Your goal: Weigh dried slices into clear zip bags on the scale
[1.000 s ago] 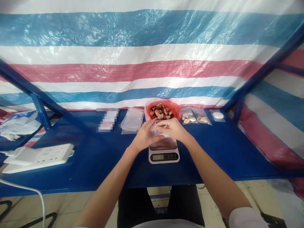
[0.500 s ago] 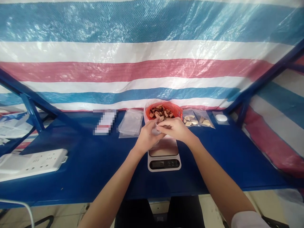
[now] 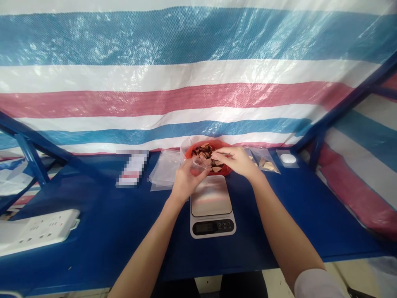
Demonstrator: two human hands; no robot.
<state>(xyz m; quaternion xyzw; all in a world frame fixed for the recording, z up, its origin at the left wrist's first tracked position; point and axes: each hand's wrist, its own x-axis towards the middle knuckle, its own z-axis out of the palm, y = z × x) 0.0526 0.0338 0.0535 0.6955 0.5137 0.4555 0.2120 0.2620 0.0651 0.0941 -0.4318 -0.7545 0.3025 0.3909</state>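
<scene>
My left hand (image 3: 186, 178) is closed on a small clear plastic bag (image 3: 198, 166), held at the near rim of a red plastic bag (image 3: 194, 145). Brown dried slices (image 3: 216, 167) fill the red bag. Over its right side is my right hand (image 3: 237, 160), fingers pinched together with a bit of brown slice showing between them. Just below both hands sits a white kitchen scale (image 3: 212, 198); nothing lies on its pan and its display is too dim to read.
Flat clear bags (image 3: 163, 169) lie to the left of the red bag, beside a blurred-out packet (image 3: 133, 167). Filled clear bags (image 3: 268, 161) and a white round object (image 3: 288, 158) are at right. A power strip (image 3: 46, 229) occupies the table's left end. Striped sheeting hangs behind.
My right hand has drawn away from the clear bag, out over the slices. My hands are farther apart, uncovering the scale's pan. The whole view has tilted slightly up.
</scene>
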